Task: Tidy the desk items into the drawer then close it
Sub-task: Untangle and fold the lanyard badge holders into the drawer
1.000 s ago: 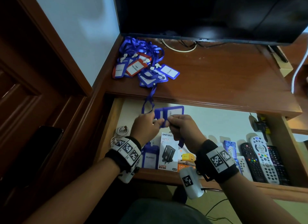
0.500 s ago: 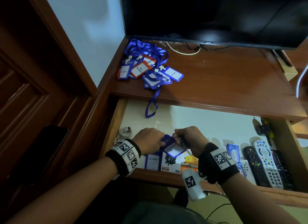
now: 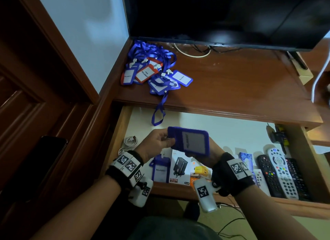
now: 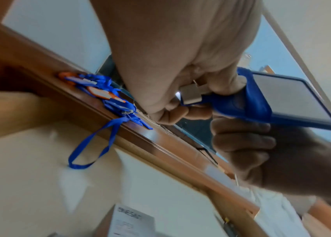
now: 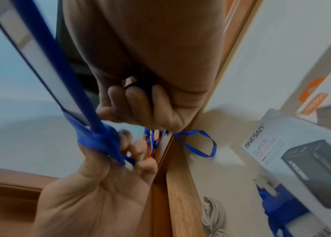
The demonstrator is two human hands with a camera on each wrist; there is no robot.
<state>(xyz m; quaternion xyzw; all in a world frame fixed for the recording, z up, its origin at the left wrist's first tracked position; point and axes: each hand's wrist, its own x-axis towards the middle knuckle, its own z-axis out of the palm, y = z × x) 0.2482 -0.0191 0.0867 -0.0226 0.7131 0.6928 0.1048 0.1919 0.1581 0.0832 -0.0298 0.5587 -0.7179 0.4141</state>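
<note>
Blue plastic badge holder [image 3: 190, 141], lanyard wound round it for compact stowing | left hand [image 3: 157, 144] pinches clip end | right hand [image 3: 205, 156] grips underneath | above open wooden drawer [image 3: 123, 130].

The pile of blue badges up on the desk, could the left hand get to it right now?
Probably not yet. The left hand and right hand both grip a blue badge holder over the open drawer. The pile of badges lies uncovered on the desk, so once that hand lets go it looks reachable.
</note>
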